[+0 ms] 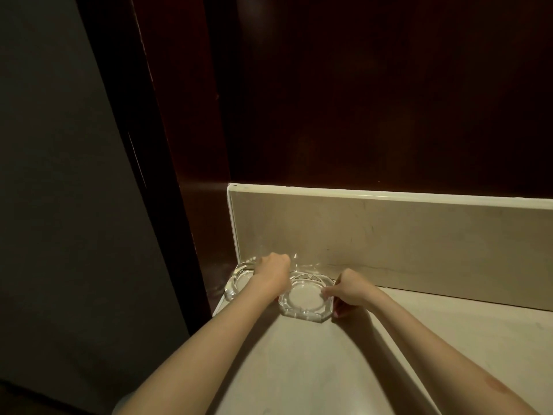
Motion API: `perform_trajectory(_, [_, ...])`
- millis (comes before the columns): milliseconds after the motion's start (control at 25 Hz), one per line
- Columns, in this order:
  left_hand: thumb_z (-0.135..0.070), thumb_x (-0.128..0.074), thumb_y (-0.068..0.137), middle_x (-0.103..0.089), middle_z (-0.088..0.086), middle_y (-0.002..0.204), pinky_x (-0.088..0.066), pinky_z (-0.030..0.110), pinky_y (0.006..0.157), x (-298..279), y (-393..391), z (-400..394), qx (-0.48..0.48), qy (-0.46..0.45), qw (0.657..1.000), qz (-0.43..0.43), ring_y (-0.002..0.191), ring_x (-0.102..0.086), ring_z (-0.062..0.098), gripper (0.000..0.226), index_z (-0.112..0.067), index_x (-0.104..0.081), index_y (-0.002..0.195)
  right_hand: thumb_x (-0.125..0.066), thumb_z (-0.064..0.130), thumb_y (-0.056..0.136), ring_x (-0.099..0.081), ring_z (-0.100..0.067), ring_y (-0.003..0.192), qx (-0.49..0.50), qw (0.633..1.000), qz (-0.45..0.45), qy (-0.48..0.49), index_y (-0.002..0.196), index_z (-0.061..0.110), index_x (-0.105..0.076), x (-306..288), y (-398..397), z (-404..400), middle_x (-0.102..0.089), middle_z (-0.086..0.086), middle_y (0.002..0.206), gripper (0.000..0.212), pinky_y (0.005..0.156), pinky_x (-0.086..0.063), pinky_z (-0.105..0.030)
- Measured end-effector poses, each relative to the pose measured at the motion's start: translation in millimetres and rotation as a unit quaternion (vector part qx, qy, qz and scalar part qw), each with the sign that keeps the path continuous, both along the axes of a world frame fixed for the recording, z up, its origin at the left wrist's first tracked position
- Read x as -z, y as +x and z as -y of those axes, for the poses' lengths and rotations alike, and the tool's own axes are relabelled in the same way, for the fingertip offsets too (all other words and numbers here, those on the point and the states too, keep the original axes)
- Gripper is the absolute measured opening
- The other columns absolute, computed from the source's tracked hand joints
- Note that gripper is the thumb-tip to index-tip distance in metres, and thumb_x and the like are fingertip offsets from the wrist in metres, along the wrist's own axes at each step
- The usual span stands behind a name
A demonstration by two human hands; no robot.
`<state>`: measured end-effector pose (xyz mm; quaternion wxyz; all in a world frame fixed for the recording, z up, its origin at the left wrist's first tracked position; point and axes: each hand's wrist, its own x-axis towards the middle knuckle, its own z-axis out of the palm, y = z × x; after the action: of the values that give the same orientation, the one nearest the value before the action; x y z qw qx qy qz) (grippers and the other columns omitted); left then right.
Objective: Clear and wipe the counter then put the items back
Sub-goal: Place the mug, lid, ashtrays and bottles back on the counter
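Two clear glass ashtrays sit in the counter's (299,369) far left corner, against the low backsplash (389,235). The left ashtray (239,278) lies at 9 o'clock from the right ashtray (305,298), the two just beside each other. The left hand (273,269) reaches between them with fingers curled; whether it grips glass cannot be told. The right hand (351,290) pinches the right ashtray's rim at its 3 o'clock edge. No cloth is visible. Judged step: either lifting the ashtrays to clear the counter or seating them back. The next move calls for a firm, level hold; the glass looks heavy and slippery.
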<state>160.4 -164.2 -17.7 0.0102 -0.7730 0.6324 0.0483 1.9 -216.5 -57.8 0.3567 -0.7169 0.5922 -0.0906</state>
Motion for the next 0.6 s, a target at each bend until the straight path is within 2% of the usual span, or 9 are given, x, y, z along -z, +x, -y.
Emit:
perform_trajectory(80, [-0.011, -0.064, 0.085, -0.065, 0.017, 0.112, -0.049, 0.036, 0.084, -1.1, 0.1, -0.8, 0.01, -0.001, 1.0, -0.001, 0.108, -0.061, 0.034, 0.027, -0.002, -0.061, 0.11, -0.077, 0.029, 0.075, -0.063, -0.025, 0.06, 0.001, 1.0, 0.0, 0.002, 0.082, -0.009, -0.069, -0.7, -0.7, 1.9, -0.071, -0.024, 0.085, 0.04, 0.077, -0.054, -0.045])
perform_trajectory(160, [-0.01, -0.063, 0.082, -0.07, 0.016, 0.099, -0.051, 0.036, 0.08, -4.3, 4.6, -5.6, 0.02, -0.006, 0.999, -0.034, 0.099, -0.066, 0.031, 0.02, -0.001, -0.065, 0.099, -0.075, 0.027, 0.079, -0.061, -0.016, 0.048, -0.002, 1.0, 0.007, 0.008, 0.078, -0.006, -0.069, -2.0, -2.6, 1.3, -0.072, -0.017, 0.07, 0.034, 0.069, -0.057, -0.037])
perform_trajectory(240, [-0.02, -0.065, 0.081, -0.073, 0.012, 0.087, -0.055, 0.033, 0.078, -8.5, 11.6, -18.9, 0.026, -0.011, 0.997, -0.068, 0.088, -0.068, 0.026, 0.019, -0.005, -0.069, 0.092, -0.072, 0.024, 0.082, -0.06, -0.012, 0.041, -0.003, 0.999, 0.016, 0.03, 0.07, -0.001, -0.065, -1.3, -3.7, 1.3, -0.069, -0.011, 0.059, 0.028, 0.062, -0.056, -0.03])
perform_trajectory(320, [-0.029, -0.067, 0.081, -0.073, 0.006, 0.081, -0.055, 0.031, 0.076, -11.3, 20.5, -37.6, 0.035, -0.014, 0.995, -0.088, 0.078, -0.069, 0.02, 0.02, -0.01, -0.071, 0.088, -0.073, 0.027, 0.081, -0.061, -0.012, 0.043, -0.001, 1.0, 0.005, 0.018, 0.071, 0.0, -0.066, 0.7, -3.3, 4.0, -0.072, -0.015, 0.07, 0.029, 0.07, -0.057, -0.036])
perform_trajectory(400, [-0.035, -0.067, 0.082, -0.072, 0.001, 0.084, -0.052, 0.028, 0.074, -13.6, 30.0, -57.8, 0.04, -0.002, 0.996, -0.081, 0.078, -0.067, 0.015, 0.022, -0.014, -0.072, 0.089, -0.076, 0.03, 0.077, -0.059, -0.012, 0.042, -0.009, 1.0, 0.002, 0.013, 0.077, -0.004, -0.069, 0.8, -0.9, 6.8, -0.073, -0.02, 0.082, 0.035, 0.078, -0.056, -0.042])
perform_trajectory(480, [-0.04, -0.066, 0.083, -0.071, -0.001, 0.092, -0.05, 0.029, 0.077, -14.8, 39.9, -73.0, 0.037, 0.019, 0.997, -0.059, 0.086, -0.065, 0.016, 0.025, -0.018, -0.071, 0.094, -0.077, 0.032, 0.076, -0.056, -0.007, 0.035, -0.002, 1.0, -0.017, -0.001, 0.074, -0.003, -0.068, -1.4, 4.2, 5.2, -0.072, -0.018, 0.08, 0.036, 0.077, -0.055, -0.041])
perform_trajectory(560, [-0.041, -0.065, 0.084, -0.07, -0.002, 0.097, -0.051, 0.03, 0.08, -14.5, 47.6, -81.6, 0.034, 0.03, 0.998, -0.048, 0.09, -0.065, 0.018, 0.027, -0.02, -0.07, 0.1, -0.075, 0.034, 0.078, -0.052, -0.009, 0.036, 0.001, 0.999, -0.04, -0.023, 0.061, 0.005, -0.059, -7.2, 9.5, 0.8, -0.063, -0.008, 0.065, 0.037, 0.063, -0.052, -0.032])
perform_trajectory(600, [-0.042, -0.065, 0.084, -0.07, -0.002, 0.099, -0.051, 0.031, 0.08, -14.1, 50.0, -84.2, 0.036, 0.03, 0.998, -0.04, 0.091, -0.065, 0.019, 0.028, -0.02, -0.069, 0.102, -0.074, 0.034, 0.079, -0.05, -0.012, 0.042, 0.002, 0.998, -0.054, -0.032, 0.056, 0.009, -0.052, -10.0, 11.6, -1.1, -0.055, -0.003, 0.059, 0.041, 0.054, -0.045, -0.028])
